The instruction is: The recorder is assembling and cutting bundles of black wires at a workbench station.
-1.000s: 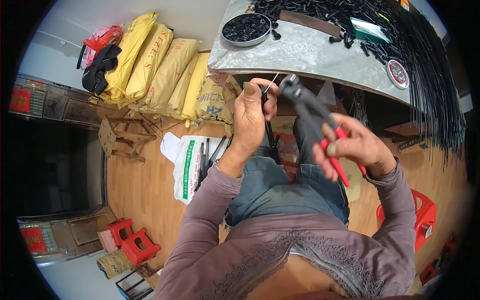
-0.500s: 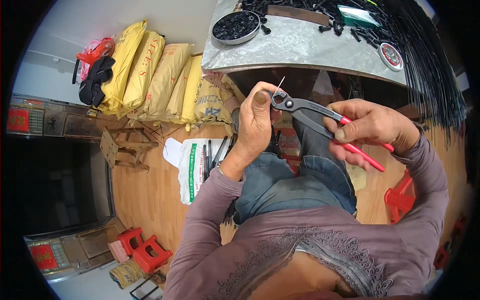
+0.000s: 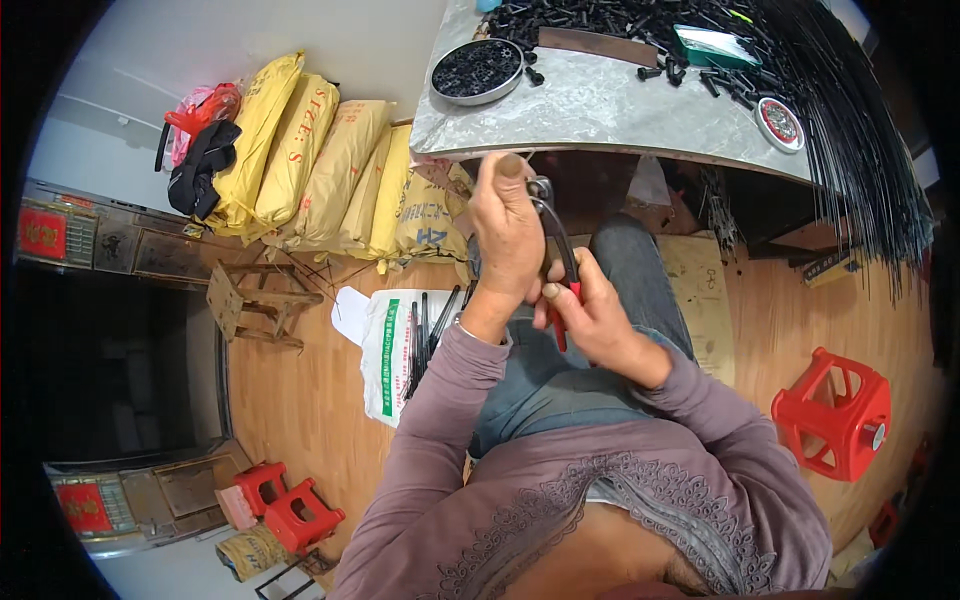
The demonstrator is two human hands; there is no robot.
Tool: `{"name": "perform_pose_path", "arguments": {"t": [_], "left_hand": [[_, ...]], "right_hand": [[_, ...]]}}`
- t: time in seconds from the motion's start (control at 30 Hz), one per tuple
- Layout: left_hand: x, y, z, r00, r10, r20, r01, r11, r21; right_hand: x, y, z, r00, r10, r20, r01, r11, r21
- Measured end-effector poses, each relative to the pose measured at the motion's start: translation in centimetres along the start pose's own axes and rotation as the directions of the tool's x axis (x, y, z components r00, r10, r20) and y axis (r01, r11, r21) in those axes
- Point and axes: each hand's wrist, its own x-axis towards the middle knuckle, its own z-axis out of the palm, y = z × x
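My right hand (image 3: 598,318) is wrapped round the red grips of a pair of end-cutting pincers (image 3: 567,247). The tool stands nearly upright over my lap, seen edge-on. Its dark jaws are at the fingertips of my left hand (image 3: 508,230). That hand is closed, thumb up and fingers curled away from view, so what it pinches is mostly hidden. A thin pale tip shows just above the jaws. Whether the jaws bite on anything I cannot tell.
Ahead is a grey table (image 3: 580,115) bearing a round tray (image 3: 478,72) of small black parts, loose black pieces, a green box (image 3: 717,46) and long black rods (image 3: 850,150). Yellow sacks (image 3: 300,150) lean at left. A red stool (image 3: 833,415) stands at right.
The pincers have swung from slanting rightward to nearly upright. My right hand has come in toward my left and lower. The thin wire at the jaws now shows far less.
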Motion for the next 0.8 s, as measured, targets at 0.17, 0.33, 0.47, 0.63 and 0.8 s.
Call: {"name": "perform_pose_path", "arguments": {"t": [0.17,0.33,0.47,0.63,0.8], "left_hand": [[-0.2,0.1,-1.3,0.912,-0.358,0.2,0.411,0.799,-0.44],[-1.2,1.3,-0.6,0.935,-0.266,0.234,0.345,0.83,-0.437],[-1.6,1.8,-1.0,0.92,-0.324,0.221,0.382,0.868,-0.317],[-1.7,1.8,-1.0,0.939,-0.266,0.218,0.328,0.885,-0.332],[-1.5,1.8,-1.1,0.919,-0.301,0.254,0.377,0.858,-0.348]], "right_hand": [[0.8,-4.0,-5.9,0.867,0.145,0.477,-0.401,0.771,0.495],[5.6,-6.2,-4.4,0.989,-0.148,-0.015,0.149,0.988,0.049],[7.7,-6.5,-4.2,0.961,-0.272,0.046,0.274,0.919,-0.283],[7.6,-4.4,-3.5,0.87,-0.486,-0.088,0.425,0.827,-0.367],[7.0,-5.2,-3.4,0.953,-0.289,-0.095,0.249,0.919,-0.305]]}}
